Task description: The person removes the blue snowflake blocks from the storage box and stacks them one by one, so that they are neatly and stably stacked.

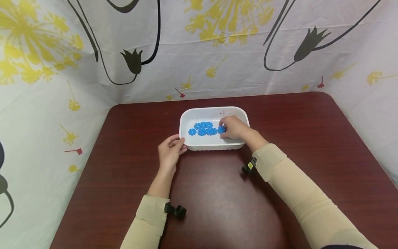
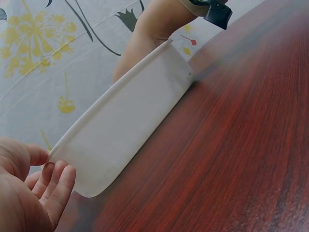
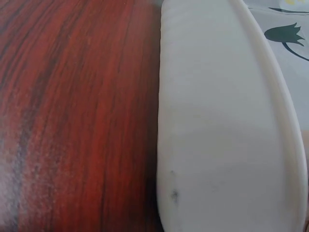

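Note:
A white plastic tray (image 1: 214,142) stands on the table with several blue snowflake-shaped discs (image 1: 205,128) lying together on its floor. My left hand (image 1: 169,152) pinches the near left corner of its rim; in the left wrist view the thumb is over the edge and the fingers (image 2: 62,186) lie against the outer wall. Inside the right end of the tray, my right hand (image 1: 235,128) pinches a blue snowflake disc (image 1: 221,129) between thumb and fingertips, beside the others. The right wrist view shows mainly the tray's outer side (image 3: 222,116); the right fingers are hidden there.
The tray rests toward the back of a dark red-brown wooden table (image 1: 130,138). Behind and beside the table hangs a white cloth (image 1: 174,48) with yellow, grey and red flower prints. Each wrist carries a small black camera (image 1: 179,211).

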A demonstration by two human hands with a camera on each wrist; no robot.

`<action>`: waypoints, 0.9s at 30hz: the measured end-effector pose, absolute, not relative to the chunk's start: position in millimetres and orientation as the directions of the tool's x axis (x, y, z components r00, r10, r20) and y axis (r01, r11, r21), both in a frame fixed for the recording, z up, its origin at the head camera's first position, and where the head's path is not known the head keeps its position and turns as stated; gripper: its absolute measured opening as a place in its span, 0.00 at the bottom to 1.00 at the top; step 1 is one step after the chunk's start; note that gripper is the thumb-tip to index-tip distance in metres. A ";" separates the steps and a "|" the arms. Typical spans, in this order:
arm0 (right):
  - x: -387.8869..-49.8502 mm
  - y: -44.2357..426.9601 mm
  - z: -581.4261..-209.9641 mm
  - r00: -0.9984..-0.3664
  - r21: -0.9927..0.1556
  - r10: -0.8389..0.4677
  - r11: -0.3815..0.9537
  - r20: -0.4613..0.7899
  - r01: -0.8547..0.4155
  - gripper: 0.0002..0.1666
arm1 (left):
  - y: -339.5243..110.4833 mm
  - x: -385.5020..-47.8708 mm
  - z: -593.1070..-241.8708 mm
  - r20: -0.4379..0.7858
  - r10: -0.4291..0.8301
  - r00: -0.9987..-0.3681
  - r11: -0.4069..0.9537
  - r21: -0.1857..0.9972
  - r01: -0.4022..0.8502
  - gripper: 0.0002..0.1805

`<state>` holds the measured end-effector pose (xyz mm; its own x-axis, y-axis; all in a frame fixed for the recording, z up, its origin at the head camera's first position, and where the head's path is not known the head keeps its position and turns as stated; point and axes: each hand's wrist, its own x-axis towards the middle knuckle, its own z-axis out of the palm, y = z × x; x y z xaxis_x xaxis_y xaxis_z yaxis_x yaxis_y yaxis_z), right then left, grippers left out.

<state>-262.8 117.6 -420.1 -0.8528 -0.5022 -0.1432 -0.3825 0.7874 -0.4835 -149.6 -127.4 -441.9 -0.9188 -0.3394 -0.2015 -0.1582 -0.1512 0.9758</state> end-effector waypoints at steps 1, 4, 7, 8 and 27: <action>-262.7 117.9 -419.6 -0.851 -0.480 -0.505 0.787 -0.141 -0.387 0.25 | -127.2 -149.4 -441.9 -0.201 -0.340 -0.919 -0.150 0.976 -0.158 0.15; -262.3 118.4 -418.3 -0.849 -0.470 -0.513 0.785 -0.125 -0.405 0.23 | -126.9 -149.3 -442.2 -0.200 -0.345 -0.917 -0.150 0.976 -0.156 0.15; -261.1 118.7 -417.6 -0.846 -0.460 -0.520 0.783 -0.115 -0.418 0.21 | -126.5 -149.2 -442.8 -0.197 -0.349 -0.916 -0.157 0.976 -0.150 0.15; -260.5 118.9 -417.6 -0.844 -0.460 -0.524 0.782 -0.116 -0.422 0.22 | -126.4 -149.3 -443.2 -0.197 -0.350 -0.916 -0.159 0.976 -0.149 0.15; -259.2 122.5 -418.9 -0.835 -0.488 -0.551 0.732 -0.013 -0.476 0.24 | -125.1 -149.0 -443.7 -0.189 -0.348 -0.918 -0.154 0.978 -0.143 0.15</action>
